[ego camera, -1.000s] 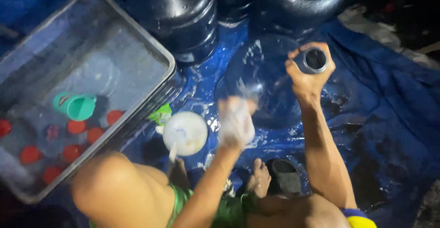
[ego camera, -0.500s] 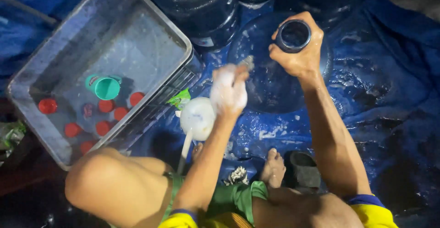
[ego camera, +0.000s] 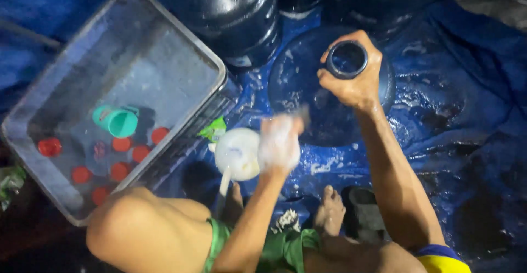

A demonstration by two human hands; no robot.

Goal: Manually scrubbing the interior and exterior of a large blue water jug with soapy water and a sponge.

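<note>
Inside grey crate [ego camera: 181,48], seven red caps [ego camera: 122,144], one green cup [ego camera: 116,121]

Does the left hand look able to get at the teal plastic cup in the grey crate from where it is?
Probably yes: the left hand is soapy and blurred, the grey crate is open-topped, and nothing covers the teal plastic cup.

Caps [ego camera: 122,144] lie in the crate [ego camera: 66,64], left of the bottle [ego camera: 329,86].
</note>
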